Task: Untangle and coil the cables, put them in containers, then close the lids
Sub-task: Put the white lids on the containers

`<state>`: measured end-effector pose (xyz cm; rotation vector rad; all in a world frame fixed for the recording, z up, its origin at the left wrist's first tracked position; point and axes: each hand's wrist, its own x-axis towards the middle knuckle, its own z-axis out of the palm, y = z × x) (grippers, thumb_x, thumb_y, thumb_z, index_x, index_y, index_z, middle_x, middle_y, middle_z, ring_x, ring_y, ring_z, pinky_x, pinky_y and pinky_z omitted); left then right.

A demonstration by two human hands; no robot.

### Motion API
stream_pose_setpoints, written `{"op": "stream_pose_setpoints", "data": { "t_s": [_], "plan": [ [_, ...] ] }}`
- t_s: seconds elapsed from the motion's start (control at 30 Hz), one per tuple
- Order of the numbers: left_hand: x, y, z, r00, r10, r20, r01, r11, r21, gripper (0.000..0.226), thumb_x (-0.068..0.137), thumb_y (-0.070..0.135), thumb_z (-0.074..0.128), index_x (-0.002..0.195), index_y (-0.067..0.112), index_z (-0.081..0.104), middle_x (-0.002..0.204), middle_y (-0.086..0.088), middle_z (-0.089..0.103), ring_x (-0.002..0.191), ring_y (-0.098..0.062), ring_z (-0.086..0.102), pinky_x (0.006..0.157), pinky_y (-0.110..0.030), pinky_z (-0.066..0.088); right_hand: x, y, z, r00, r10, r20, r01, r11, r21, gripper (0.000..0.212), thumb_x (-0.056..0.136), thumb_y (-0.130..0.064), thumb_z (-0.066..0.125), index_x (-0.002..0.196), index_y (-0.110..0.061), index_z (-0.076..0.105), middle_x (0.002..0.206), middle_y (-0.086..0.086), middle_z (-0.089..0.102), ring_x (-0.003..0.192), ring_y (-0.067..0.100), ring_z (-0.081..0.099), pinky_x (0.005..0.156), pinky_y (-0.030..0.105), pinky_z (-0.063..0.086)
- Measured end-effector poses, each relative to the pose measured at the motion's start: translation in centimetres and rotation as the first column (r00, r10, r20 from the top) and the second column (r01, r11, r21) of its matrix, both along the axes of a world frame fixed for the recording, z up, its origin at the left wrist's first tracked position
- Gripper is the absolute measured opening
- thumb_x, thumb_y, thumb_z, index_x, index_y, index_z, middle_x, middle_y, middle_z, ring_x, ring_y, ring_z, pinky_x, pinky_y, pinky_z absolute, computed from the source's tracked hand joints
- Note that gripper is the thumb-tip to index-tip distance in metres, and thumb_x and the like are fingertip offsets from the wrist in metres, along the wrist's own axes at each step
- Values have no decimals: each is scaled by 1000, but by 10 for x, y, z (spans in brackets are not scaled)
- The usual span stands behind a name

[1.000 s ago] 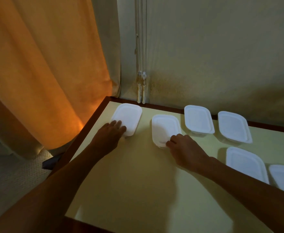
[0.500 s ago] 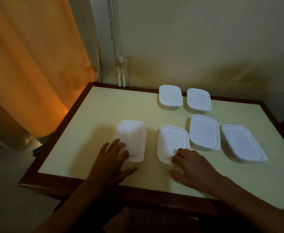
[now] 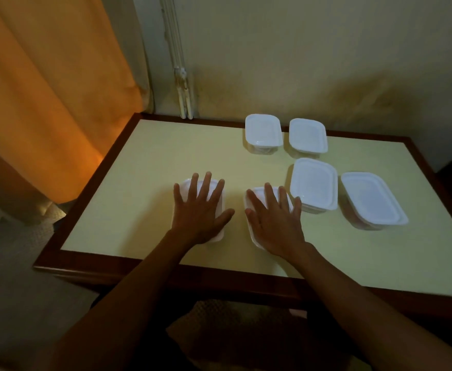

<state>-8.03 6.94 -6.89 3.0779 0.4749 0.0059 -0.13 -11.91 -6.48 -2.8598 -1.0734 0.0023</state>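
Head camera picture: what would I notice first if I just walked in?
Two spread hands, the left hand and right hand, each lying flat on a white lidded container near the table's front edge. To their right, four more closed white containers stand in two rows. At the left hangs a glowing orange curtain.

The surface [image 3: 150, 162] lies bare at left and far-left, while four lidded containers [image 3: 313, 183] crowd the right half.

Six white containers [image 3: 313, 183] w/ white lids on pale yellow surface [image 3: 166, 156], dark red-brown rim. Orange curtain [image 3: 45, 89] far left; cream wall [image 3: 299, 49], darker smudges.
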Motion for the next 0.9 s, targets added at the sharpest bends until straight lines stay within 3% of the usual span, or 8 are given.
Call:
{"op": "stream_pose_setpoints", "data": {
  "t_s": [0.1, 0.27, 0.47, 0.67, 0.73, 0.83, 0.9],
  "plan": [
    [0, 1, -7, 1000, -4, -15, 3, 998, -56, 85, 81, 79, -1, 153, 35, -8, 164, 0, -10, 150, -27, -13, 114, -65, -2, 0, 0, 1, 1000, 9, 5, -9, 999, -33, 58, 100, -54, 17, 150, -32, 37, 155, 16, 37, 142, 45, 32, 106, 72, 25],
    [2, 1, -7, 999, 11, -36, -13, 998, -64, 83, 82, 81, -2, 153, 37, -6, 164, 3, -8, 150, -25, -11, 113, -63, -4, 5, 3, -1, 999, 6, -31, -9, 997, -70, 72, 92, -70, 5, 154, -37, 21, 163, 14, 16, 148, 45, 13, 115, 62, 14],
    [1, -1, -8, 999, 16, -46, -17, 999, -33, 78, 85, 77, -3, 153, 37, -8, 164, 3, -11, 150, -27, -13, 112, -64, -4, 7, 1, -4, 999, 23, -24, -24, 997, -72, 68, 94, -67, 16, 153, -35, 27, 161, 16, 22, 147, 44, 19, 114, 62, 22],
    [2, -10, -5, 995, 80, -59, -85, 993, -86, 69, 91, 69, -2, 153, 38, -8, 163, 6, -12, 149, -26, -15, 113, -63, -6, 5, 0, 4, 993, 40, -114, -44, 998, -38, 71, 98, -63, 4, 153, -29, 33, 160, 18, 25, 146, 46, 23, 113, 61, 23],
    [4, -14, 3, 996, 75, -39, -80, 983, -163, 62, 97, 61, 7, 154, 37, 5, 164, 6, -5, 150, -23, -12, 114, -60, -7, 6, -1, 12, 987, 4, -162, 22, 987, 158, 65, 104, -50, 7, 147, -20, 46, 156, 17, 36, 145, 41, 29, 115, 56, 25],
    [-1, -15, 15, 965, 176, 197, -66, 883, -465, 43, 102, 32, 41, 145, 28, 42, 163, -2, 12, 151, -20, 0, 119, -55, 2, 2, -21, 24, 937, -168, -306, 302, 829, 471, 48, 101, -32, 34, 142, -13, 50, 150, 11, 46, 143, 29, 36, 115, 40, 26],
    [-15, -11, 22, 882, 322, 344, -73, 815, -575, 35, 99, 20, 50, 133, 22, 57, 161, -7, 22, 149, -24, 12, 118, -51, 15, -6, -45, 35, 925, -226, -305, 354, 802, 481, 43, 99, -21, 46, 141, -16, 52, 139, 9, 57, 130, 29, 50, 103, 36, 38]
  ]
}}
